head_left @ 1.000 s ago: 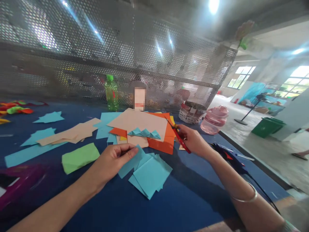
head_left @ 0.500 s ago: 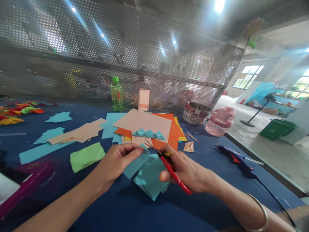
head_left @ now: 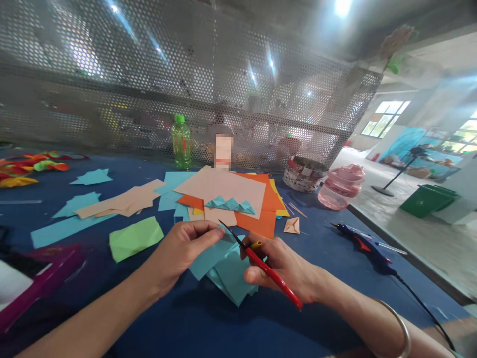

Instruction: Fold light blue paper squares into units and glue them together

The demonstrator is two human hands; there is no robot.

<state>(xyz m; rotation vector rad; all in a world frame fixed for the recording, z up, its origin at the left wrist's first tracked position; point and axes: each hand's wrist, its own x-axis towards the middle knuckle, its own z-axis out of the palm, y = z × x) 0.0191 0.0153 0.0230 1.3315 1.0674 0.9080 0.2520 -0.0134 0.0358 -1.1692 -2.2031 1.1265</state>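
My left hand [head_left: 192, 246] pinches the upper corner of a blue paper square [head_left: 210, 256] between thumb and fingertips. In my right hand [head_left: 278, 261] is a pair of red-handled scissors [head_left: 274, 276], with a yellow part showing near the pivot. Their dark, thin blades point up and left, and the tip reaches the paper corner beside my left thumb. Below both hands lies a small stack of blue paper squares [head_left: 234, 278]. Just beyond, a row of folded blue paper triangles [head_left: 231, 205] rests on a pale pink sheet [head_left: 223, 186].
Light green paper [head_left: 136, 238] and peach strips [head_left: 122, 201] lie left, near a purple object [head_left: 44, 283]. A green bottle [head_left: 181, 144] stands behind. To the right are a round container [head_left: 304, 174], a pink bottle [head_left: 341, 186], a folded peach piece [head_left: 291, 225] and a corded glue gun [head_left: 367, 248].
The scissor blades, apart before, now look closed together at the paper corner. My right hand has turned slightly and the red handle tilts lower; my left hand keeps its pinch.
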